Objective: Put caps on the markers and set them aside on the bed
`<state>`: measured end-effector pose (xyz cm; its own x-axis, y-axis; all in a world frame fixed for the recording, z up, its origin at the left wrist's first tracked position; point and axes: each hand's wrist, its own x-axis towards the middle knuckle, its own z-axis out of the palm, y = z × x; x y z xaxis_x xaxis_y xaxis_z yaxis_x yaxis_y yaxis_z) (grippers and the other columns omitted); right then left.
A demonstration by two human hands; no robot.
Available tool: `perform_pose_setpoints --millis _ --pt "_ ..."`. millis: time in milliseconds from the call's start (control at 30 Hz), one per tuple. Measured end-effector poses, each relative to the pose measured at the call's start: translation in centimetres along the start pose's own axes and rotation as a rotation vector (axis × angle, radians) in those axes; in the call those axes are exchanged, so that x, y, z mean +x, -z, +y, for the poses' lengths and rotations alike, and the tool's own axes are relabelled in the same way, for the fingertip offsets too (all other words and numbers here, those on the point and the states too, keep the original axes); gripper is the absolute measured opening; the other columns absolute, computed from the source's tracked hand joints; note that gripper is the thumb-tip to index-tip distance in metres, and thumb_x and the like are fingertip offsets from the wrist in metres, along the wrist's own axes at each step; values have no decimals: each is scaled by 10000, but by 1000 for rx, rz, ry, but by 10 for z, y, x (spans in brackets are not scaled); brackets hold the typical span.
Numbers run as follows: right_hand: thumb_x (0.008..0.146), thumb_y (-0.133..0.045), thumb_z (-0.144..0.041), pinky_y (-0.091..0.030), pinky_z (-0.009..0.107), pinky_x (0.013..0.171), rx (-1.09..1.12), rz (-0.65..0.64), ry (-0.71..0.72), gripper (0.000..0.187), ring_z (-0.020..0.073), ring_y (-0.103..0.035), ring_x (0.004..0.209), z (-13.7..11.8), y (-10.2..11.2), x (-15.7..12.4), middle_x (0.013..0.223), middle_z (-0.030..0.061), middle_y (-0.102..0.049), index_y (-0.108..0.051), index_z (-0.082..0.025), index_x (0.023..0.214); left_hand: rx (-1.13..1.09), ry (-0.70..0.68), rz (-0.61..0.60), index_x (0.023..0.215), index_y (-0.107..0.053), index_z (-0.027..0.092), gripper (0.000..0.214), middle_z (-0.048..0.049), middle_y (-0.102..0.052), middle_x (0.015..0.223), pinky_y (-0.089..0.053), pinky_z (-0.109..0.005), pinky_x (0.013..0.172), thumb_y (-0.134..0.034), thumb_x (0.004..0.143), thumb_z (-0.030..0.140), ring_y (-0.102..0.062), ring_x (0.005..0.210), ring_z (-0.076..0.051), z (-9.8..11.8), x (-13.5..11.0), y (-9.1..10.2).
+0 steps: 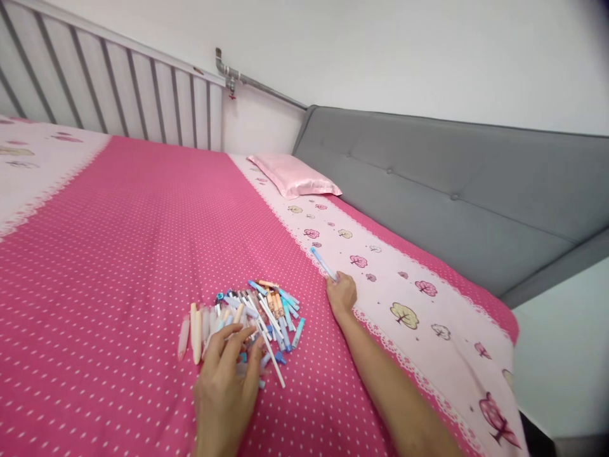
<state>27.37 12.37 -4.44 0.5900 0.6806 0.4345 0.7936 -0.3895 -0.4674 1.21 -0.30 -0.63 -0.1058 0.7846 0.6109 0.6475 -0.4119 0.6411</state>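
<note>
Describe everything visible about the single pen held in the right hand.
The pen is a slim stick with a whitish barrel and a light blue far end, plastic by its look. It is held at its near end by the right hand, with the blue tip pointing away, up and left. It lies low over the bedsheet, where the pink dotted part meets the pale border; whether it touches the cloth cannot be told. It is apart from the pile of pens under the left hand.

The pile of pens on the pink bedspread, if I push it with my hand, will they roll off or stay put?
The pile of pens would probably mostly stay put: the polka-dot bedspread looks soft, likely damping rolling. Their slim round barrels may slide apart, since they lie loosely crossed. They look light; the left hand could likely scatter them easily.
</note>
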Motion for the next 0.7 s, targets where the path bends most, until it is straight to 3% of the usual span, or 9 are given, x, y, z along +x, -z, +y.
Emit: perform_pose_setpoints --millis 100,267,500,700 --pt "760 -506 -312 -375 311 794 29 20 -21 354 243 -539 922 4 2 0 971 154 -627 -636 -79 992 -13 -5 -6 955 -621 202 213 -57 -544 1017 -529 -257 609 -536 804 325 -599 735 -130 1 1 0" --pt "766 -482 -275 -371 310 785 78 32 -32 257 230 -537 877 8 1 1 903 126 -639 -675 -124 846 -5 -5 2 936 -625 201 204 -57 -544 1021 -529 -244 597 -541 800 328 -596 729 -124 2 1 0" --pt "773 -473 -251 -378 297 741 117 40 -42 249 211 -535 842 9 0 1 902 106 -633 -672 -137 871 -11 1 -6 937 -625 197 206 -61 -543 1017 -526 -225 547 -545 799 328 -600 739 -129 3 1 0" --pt "770 -488 -246 -374 294 749 122 42 -43 230 210 -531 850 10 1 1 896 100 -633 -672 -144 863 -15 -12 -6 928 -627 192 200 -62 -544 1002 -539 -253 614 -536 806 321 -592 722 -122 4 2 0"
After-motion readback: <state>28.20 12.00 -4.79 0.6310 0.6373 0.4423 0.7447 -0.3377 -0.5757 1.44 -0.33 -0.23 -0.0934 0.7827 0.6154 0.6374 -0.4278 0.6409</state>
